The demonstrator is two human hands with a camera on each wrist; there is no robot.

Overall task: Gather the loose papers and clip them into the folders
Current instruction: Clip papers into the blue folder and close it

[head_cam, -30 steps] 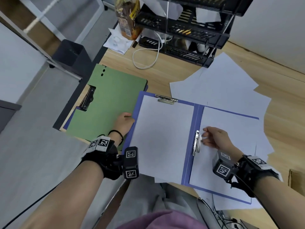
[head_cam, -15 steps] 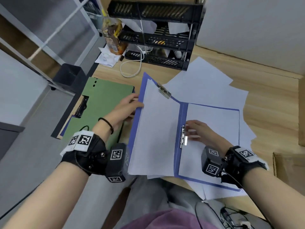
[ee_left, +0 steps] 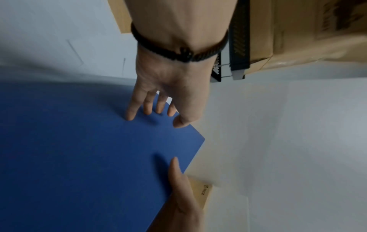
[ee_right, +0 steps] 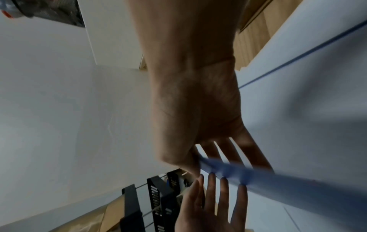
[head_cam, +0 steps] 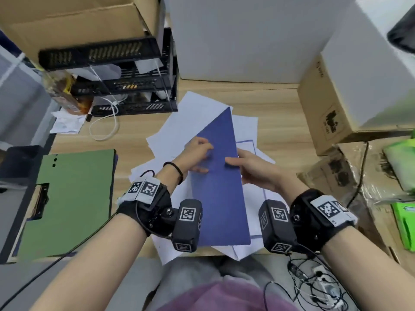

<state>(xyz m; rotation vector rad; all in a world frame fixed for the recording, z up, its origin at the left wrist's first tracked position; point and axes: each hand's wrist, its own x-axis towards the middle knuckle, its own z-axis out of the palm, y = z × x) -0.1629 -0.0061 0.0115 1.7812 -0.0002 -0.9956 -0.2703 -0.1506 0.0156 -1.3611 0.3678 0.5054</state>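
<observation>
The blue folder [head_cam: 220,187] lies folded over on the scattered white papers [head_cam: 179,129] in the middle of the desk, its cover slightly raised. My left hand [head_cam: 198,151] presses straight fingers [ee_left: 147,109] flat on the cover near its far corner. At the cover's right edge my right hand [head_cam: 249,167] pinches it, thumb on top and fingers [ee_right: 238,152] underneath. The clipped sheets inside are hidden. A closed green folder [head_cam: 71,198] lies at the left of the desk.
A black tiered tray rack [head_cam: 125,86] and a white cable [head_cam: 107,129] stand at the back left. Cardboard boxes [head_cam: 325,113] crowd the right side, with green packets [head_cam: 404,223] beyond them. The desk's near edge is by my lap.
The blue folder was open with sheets clipped on both sides; my left hand has swung its left cover over to the right. My right hand left the clip and took the cover's edge.
</observation>
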